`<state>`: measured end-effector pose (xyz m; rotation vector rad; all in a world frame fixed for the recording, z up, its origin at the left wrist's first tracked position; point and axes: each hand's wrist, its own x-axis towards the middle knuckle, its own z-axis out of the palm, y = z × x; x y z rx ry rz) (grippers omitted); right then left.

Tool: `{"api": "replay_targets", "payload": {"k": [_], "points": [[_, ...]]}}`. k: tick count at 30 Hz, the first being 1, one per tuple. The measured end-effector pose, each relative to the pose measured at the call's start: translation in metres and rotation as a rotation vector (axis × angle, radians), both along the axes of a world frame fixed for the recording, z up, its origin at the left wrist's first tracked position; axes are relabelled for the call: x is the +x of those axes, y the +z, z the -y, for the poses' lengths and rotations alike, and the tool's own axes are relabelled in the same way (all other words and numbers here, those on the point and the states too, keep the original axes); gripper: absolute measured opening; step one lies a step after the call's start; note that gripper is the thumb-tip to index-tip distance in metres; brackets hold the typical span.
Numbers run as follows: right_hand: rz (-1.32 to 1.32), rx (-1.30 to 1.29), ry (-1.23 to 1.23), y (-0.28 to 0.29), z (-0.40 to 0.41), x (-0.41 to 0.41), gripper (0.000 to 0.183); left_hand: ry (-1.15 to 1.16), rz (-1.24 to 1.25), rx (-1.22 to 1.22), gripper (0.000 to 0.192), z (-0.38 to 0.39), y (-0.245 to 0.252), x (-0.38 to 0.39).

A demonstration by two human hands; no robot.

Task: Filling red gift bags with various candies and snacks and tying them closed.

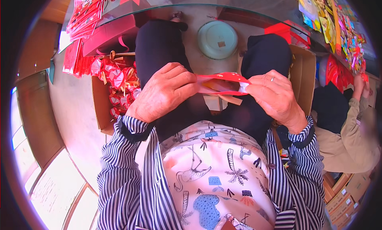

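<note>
My left hand (167, 91) and my right hand (273, 95) pinch opposite ends of the mouth of a red printed bag (231, 77) above my lap. Its mouth is spread between them, and some yellowish contents show dimly inside. A tan ribbon (231, 99) sticks out below the bag. On my right hand is a ring. To the left, beside my leg, a cardboard box (101, 103) holds many red and pink wrapped packets (115, 76) with tan ribbons. The bottom of the bag is hidden.
Ahead is a glass tabletop (167, 6) with stacked red printed bags (86, 18) at left and colourful wrapped sweets (352, 42) at right. A pale green basin (218, 40) lies on the floor between my knees. Another cardboard box (303, 77) stands at right, near a seated co-worker (340, 140).
</note>
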<state>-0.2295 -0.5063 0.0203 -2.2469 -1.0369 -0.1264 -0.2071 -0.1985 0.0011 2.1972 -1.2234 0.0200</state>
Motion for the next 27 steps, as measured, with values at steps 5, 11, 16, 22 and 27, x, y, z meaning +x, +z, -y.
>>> {"api": "replay_targets", "payload": {"k": [5, 11, 16, 22, 27], "points": [[0.07, 0.044, -0.103, 0.012, 0.007, 0.004, 0.032, -0.005, -0.021, -0.067, 0.026, 0.006, 0.02, -0.002], [0.136, 0.11, -0.206, 0.048, 0.003, 0.009, 0.025, 0.02, 0.18, -0.184, 0.027, 0.025, 0.07, 0.006], [0.199, 0.359, -0.284, 0.082, -0.001, 0.014, 0.022, 0.087, 0.306, -0.248, 0.023, 0.037, 0.118, 0.005], [0.055, 0.669, -0.355, 0.079, -0.001, 0.014, 0.028, 0.235, 0.346, -0.278, 0.016, 0.052, 0.125, 0.015], [-0.099, 0.597, -0.592, 0.06, 0.022, -0.012, 0.019, 0.259, 0.283, -0.275, 0.018, 0.055, 0.113, 0.014]]}}
